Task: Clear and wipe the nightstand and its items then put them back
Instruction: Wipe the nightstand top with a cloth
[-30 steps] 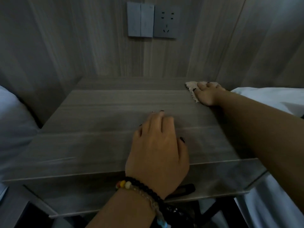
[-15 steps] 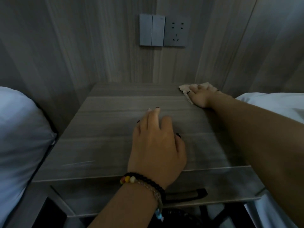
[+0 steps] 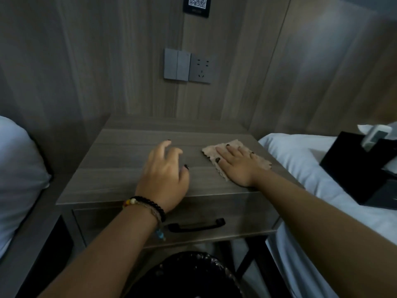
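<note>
The cloth is spread flat on the right part of the nightstand top, towards its front edge, and it is pressed down by the right hand, whose palm and outstretched fingers lie on it; nothing is pinched, the cloth is simply pinned beneath an open hand. The left hand is seen to its left, released and empty, the heel near the front edge and the fingers lifted slightly off the wood, apart from the cloth. The top is bare of items, so the wiping step is judged to be in hand, with clearing already done. A black box with a pale remote-like object standing in it is seen on the bed at the right, well apart from the cloth; these are taken to be the removed items. Below, the drawer with its dark handle is shut, and a bin with a black liner sits underneath. Next, even strokes over the unwiped left and back areas are called for, with pressure kept flat; afterwards the items would need wiping and returning.
</note>
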Action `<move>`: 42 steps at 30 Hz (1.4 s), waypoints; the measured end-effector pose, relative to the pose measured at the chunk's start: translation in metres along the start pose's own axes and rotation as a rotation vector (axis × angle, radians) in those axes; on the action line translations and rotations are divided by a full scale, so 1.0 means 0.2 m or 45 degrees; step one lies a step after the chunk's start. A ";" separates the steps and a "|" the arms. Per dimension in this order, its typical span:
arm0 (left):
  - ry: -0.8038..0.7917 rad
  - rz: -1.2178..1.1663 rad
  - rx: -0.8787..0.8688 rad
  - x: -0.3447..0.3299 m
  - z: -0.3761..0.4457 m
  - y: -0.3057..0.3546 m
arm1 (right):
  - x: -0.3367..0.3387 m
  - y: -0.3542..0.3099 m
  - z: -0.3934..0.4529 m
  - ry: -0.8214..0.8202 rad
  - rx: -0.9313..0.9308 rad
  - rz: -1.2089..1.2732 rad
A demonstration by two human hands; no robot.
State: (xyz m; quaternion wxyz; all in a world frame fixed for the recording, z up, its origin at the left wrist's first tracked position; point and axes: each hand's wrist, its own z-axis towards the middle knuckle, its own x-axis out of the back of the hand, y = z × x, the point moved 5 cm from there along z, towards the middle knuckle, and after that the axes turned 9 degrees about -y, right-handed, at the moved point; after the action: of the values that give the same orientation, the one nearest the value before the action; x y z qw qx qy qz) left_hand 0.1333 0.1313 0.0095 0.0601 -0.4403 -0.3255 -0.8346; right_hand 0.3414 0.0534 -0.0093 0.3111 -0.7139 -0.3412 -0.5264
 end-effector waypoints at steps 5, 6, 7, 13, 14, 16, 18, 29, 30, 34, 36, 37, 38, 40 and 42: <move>-0.074 0.036 0.052 0.08 -0.11 -0.08 | -0.05 -0.06 -0.16 0.017 -0.098 0.022; -0.082 0.044 0.066 0.10 -0.13 -0.11 | -0.06 -0.08 -0.18 0.013 -0.118 0.035; -0.086 0.050 0.086 0.12 -0.14 -0.13 | -0.07 -0.11 -0.20 0.010 -0.137 0.049; -0.005 -0.022 0.290 0.33 -0.16 -0.30 | -0.09 -0.36 -0.23 0.028 -0.140 0.018; 0.027 -0.045 0.325 0.37 -0.16 -0.33 | -0.10 -0.41 -0.24 0.033 -0.124 0.003; 0.082 -0.100 0.389 0.42 -0.17 -0.40 | -0.11 -0.51 -0.25 0.033 -0.086 -0.023; 0.147 -0.208 0.448 0.45 -0.19 -0.47 | -0.11 -0.62 -0.25 0.023 -0.043 -0.031; 0.311 -1.477 0.945 0.43 -0.18 -0.80 | -0.15 -1.17 -0.21 -0.029 0.017 -0.023; 0.317 -1.502 0.961 0.43 -0.18 -0.81 | -0.16 -1.23 -0.20 -0.036 0.036 -0.023; 0.401 -1.546 1.036 0.44 -0.19 -0.81 | -0.18 -1.42 -0.18 -0.051 0.178 -0.042; 0.458 -1.580 1.071 0.43 -0.20 -0.81 | -0.17 -1.47 -0.15 -0.074 0.240 -0.049; 0.476 -1.582 1.091 0.42 -0.20 -0.82 | -0.16 -1.48 -0.13 -0.088 0.261 -0.053; 0.495 -1.590 1.098 0.41 -0.19 -0.83 | -0.15 -1.48 -0.10 -0.100 0.280 -0.052; 0.479 -1.551 1.098 0.38 -0.17 -0.84 | -0.12 -1.47 -0.02 -0.110 0.302 -0.023; 0.475 -1.422 1.096 0.37 -0.15 -0.86 | -0.10 -1.46 0.07 -0.102 0.306 0.006</move>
State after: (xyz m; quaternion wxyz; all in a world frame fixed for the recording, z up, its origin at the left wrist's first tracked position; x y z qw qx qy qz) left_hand 0.0015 0.2614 -0.0292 -0.1524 0.0036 -0.7852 -0.6002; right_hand 0.1074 0.2280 -0.0065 0.3819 -0.6927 -0.4123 -0.4519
